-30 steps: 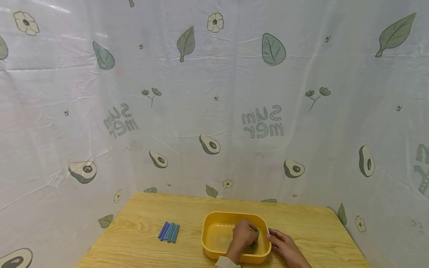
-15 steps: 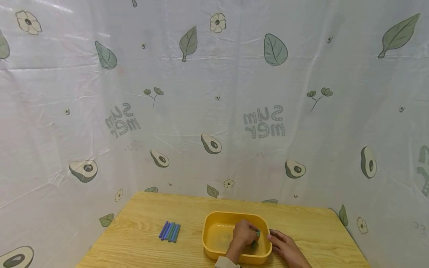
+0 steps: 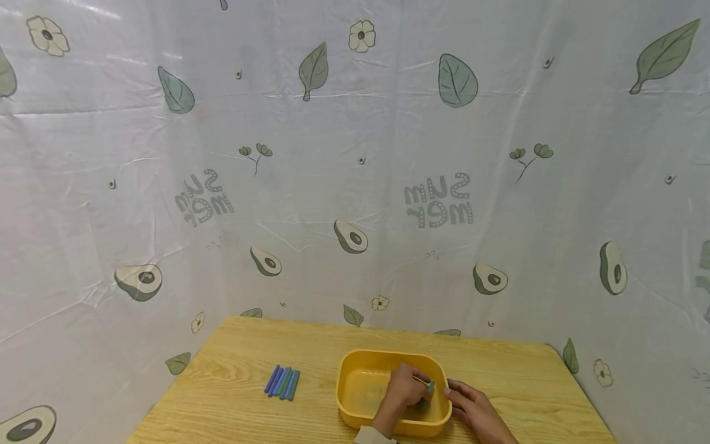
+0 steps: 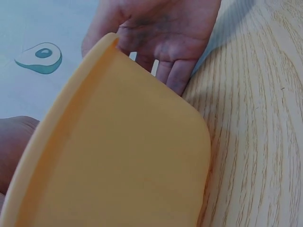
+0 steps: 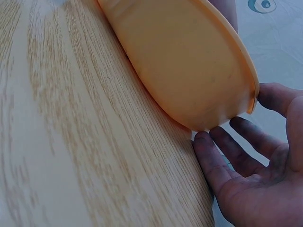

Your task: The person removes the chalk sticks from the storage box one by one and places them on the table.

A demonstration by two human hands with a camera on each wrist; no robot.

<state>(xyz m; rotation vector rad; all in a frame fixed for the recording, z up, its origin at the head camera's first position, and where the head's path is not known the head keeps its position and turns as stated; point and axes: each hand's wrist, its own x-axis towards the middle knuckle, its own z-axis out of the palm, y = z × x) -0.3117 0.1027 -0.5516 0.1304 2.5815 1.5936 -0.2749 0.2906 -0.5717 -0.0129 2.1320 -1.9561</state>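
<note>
My left hand point(image 3: 406, 387) reaches into the right part of a yellow plastic basin point(image 3: 345, 404), its fingers curled round a green stick point(image 3: 431, 387). More green shows low beneath those fingers. At the basin's right end my right hand point(image 3: 478, 412) grips the rim, thumb over the edge. In the right wrist view the fingertips point(image 5: 202, 138) of that hand rest against the outer wall, low near the table. The left wrist view looks at the basin's outer wall point(image 4: 142, 142), which hides what the left hand holds.
Several blue, violet and green sticks point(image 3: 281, 382) lie side by side on the wooden table point(image 3: 233, 401), left of the basin. A pale curtain point(image 3: 310, 185) printed with leaves and avocados surrounds the table on the back and sides.
The left hand and the green stick have shifted very slightly to the right within the basin. The right hand keeps its place at the rim.
</note>
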